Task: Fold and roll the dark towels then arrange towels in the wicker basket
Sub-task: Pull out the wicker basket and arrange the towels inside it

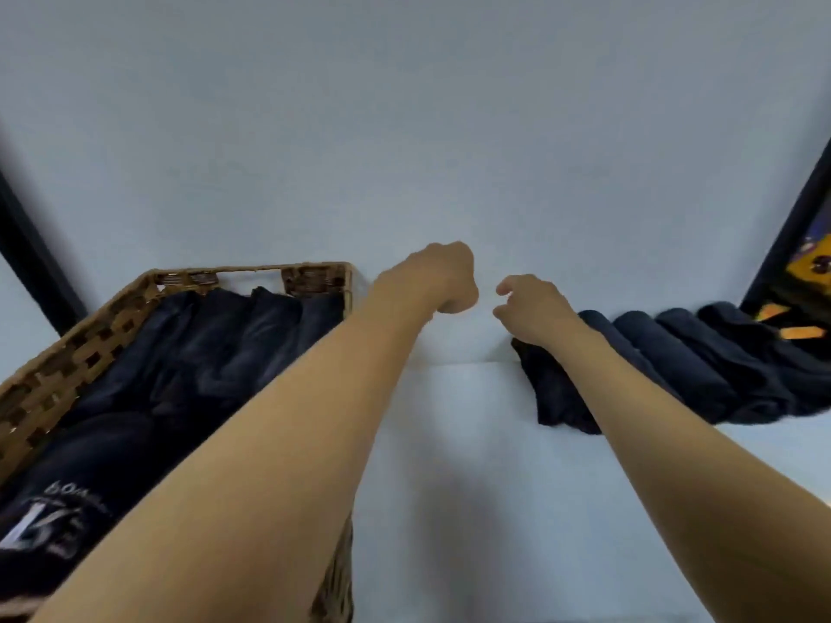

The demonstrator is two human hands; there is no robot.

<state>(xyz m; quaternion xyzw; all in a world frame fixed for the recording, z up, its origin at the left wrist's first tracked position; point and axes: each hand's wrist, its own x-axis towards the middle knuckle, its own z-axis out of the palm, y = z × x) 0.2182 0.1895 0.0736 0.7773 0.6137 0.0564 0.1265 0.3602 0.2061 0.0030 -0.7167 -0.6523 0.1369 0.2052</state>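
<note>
Left hand fisted, holding nothing, wicker basket to its left; right hand loosely curled, empty, rolled dark towels just right.

The left hand, curled in a fist, and the right hand, loosely curled, are held over a white surface between a basket of dark towels and a row of rolls.

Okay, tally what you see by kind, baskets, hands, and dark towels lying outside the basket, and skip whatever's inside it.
Wicker basket: 1
Hands: 2, left hand and right hand
Rolled dark towels outside the basket: 4
Other dark piece, partly hidden by the right forearm: 1
Total: 8
</note>
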